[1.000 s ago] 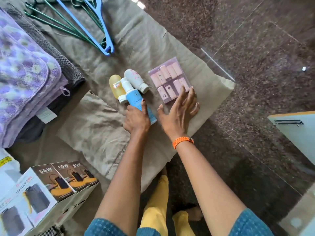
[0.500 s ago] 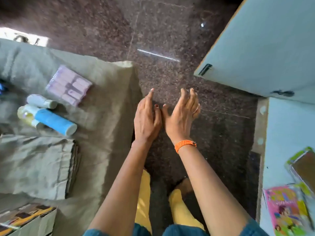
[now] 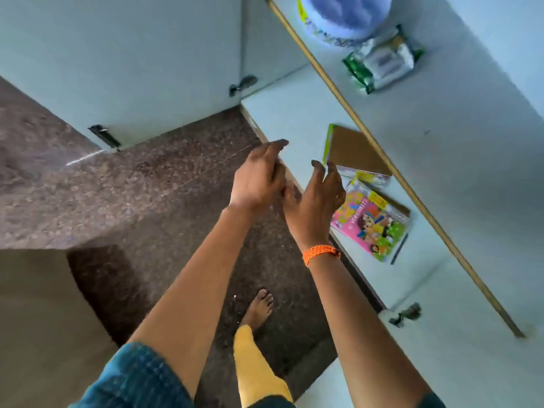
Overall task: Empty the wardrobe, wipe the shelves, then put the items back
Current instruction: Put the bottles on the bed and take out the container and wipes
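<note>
Pale blue wardrobe shelf: lower level, books lying flat on it.
Left hand: empty, fingers loosely extended, hovering at the shelf's front edge.
Right hand: empty too, fingers relaxed, orange braided wristband showing, just beside the left.
Pink cartoon activity book: right next to that hand.
Brown-backed flat book: just behind it.
Green-and-white plastic packet: upper shelf.

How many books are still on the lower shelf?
2. A colourful pink book lies nearest the right hand, and a brown-backed book lies just beyond it, partly under the upper shelf. More may hide under that shelf.
</note>
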`<state>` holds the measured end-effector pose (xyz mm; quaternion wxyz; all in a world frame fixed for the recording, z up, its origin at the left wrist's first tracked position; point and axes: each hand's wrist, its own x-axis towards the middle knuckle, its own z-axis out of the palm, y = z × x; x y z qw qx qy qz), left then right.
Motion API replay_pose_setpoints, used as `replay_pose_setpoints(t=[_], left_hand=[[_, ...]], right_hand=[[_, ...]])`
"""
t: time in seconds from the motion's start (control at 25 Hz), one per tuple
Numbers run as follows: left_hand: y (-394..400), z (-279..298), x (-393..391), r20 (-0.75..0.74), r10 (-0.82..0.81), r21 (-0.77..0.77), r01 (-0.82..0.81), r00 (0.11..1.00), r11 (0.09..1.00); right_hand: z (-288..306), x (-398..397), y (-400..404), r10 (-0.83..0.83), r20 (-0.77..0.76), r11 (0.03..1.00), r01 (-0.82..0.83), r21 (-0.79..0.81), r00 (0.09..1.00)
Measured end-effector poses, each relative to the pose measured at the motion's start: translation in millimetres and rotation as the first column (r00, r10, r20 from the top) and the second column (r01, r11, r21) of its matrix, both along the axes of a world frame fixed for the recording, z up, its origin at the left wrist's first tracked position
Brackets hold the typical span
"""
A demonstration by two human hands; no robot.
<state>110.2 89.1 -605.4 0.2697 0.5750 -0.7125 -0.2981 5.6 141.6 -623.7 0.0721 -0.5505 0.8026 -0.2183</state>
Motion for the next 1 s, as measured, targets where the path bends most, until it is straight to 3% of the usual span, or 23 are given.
replay_pose_setpoints(t=[0.24,0.36,0.48,0.52,0.56,0.64,0.68,0.76,0.84,0.92,1.0], left_hand=[[-12,1,-132,-0.043,-0.23,-0.024,0.229,0.972,0.973],[-34,2,-149,-0.081,-0.213,-0.056,0.209,0.974,0.976],[-63,-1,-156,-0.079,-0.122,-0.039,0.119,0.989,0.992],[-79,-2,-158,-0.074,-0.074,-0.019,0.073,0.995,0.997],[-96,-4,-160,-0.07,-0.027,0.021,0.029,0.997,0.999],[-137,-12,-162,-0.083,0.09,0.174,-0.074,0.992,0.982],[-163,-14,-162,-0.089,0.172,0.272,-0.142,0.981,0.952],[-211,-13,-156,-0.053,0.309,0.43,-0.258,0.95,0.865],[-254,-7,-152,-0.063,0.348,0.503,-0.272,0.935,0.82],[-298,-5,-156,-0.16,0.394,0.561,-0.245,0.905,0.791],[-332,-4,-163,-0.256,0.455,0.638,-0.204,0.853,0.742]], right_hand=[[5,-134,-9,-0.227,-0.021,0.973,0.227,-0.037,0.974],[11,-151,-26,-0.229,0.033,0.971,0.231,-0.061,0.973],[15,-156,-53,-0.204,0.246,0.962,0.24,-0.128,0.948],[13,-159,-67,-0.24,0.377,0.947,0.301,-0.109,0.894],[11,-162,-84,-0.317,0.566,0.914,0.405,-0.033,0.761],[6,-166,-116,-0.421,0.837,0.835,0.51,0.207,0.349],[2,-165,-132,-0.437,0.86,0.821,0.508,0.262,0.263],[1,-168,-169,-0.463,0.794,0.83,0.507,0.233,0.394],[9,-179,-212,-0.488,0.722,0.832,0.513,0.213,0.492],[12,-192,-257,-0.516,0.711,0.798,0.571,0.196,0.477],[-1,-205,-291,-0.637,0.632,0.73,0.61,0.308,0.442]])
